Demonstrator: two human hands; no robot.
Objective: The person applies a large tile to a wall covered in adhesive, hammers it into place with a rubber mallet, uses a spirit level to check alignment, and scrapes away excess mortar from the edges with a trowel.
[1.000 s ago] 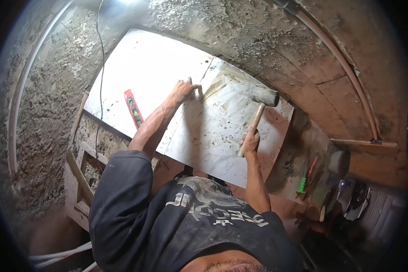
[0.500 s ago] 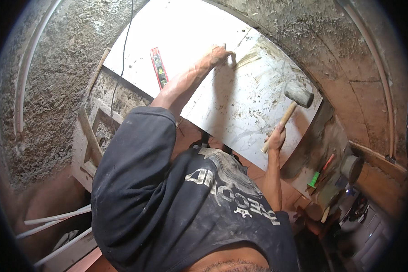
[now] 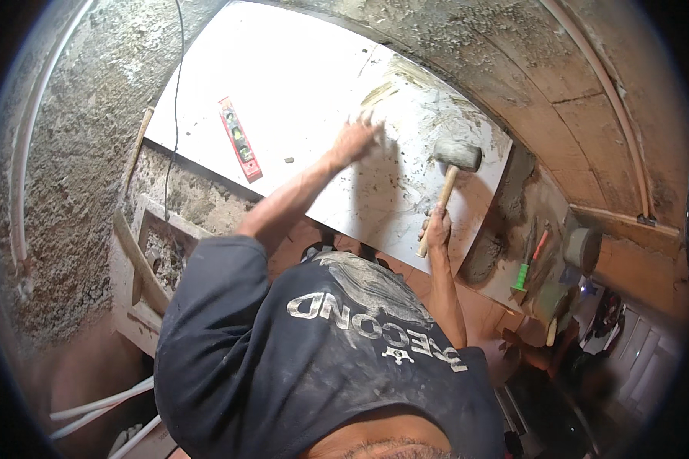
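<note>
A large white slab (image 3: 283, 69), smeared with grey-brown mortar on its right half, lies in front of me. My left hand (image 3: 356, 141) is over the middle of it with fingers spread and slightly blurred, holding nothing I can see. Whether its fingertips touch the slab I cannot tell. Closed around the wooden handle of a mallet (image 3: 458, 155) is my right hand (image 3: 436, 228), near the slab's front right edge. The mallet's thick grey head points away from me, over the slab. A red spirit level (image 3: 240, 139) rests on the slab's left part.
Rough plastered walls (image 3: 76, 168) rise at left and back. A dark cable (image 3: 179, 92) hangs at the slab's left. Right of the slab are wet mortar (image 3: 484, 256), a green-handled tool (image 3: 520, 277) and a round container (image 3: 582, 251). White pipes (image 3: 103, 402) stick out at lower left.
The view has shifted, so the scene sits farther left. My left hand has come nearer and to the right over the slab, its bent fingers now spread. The mallet stays in my right hand.
</note>
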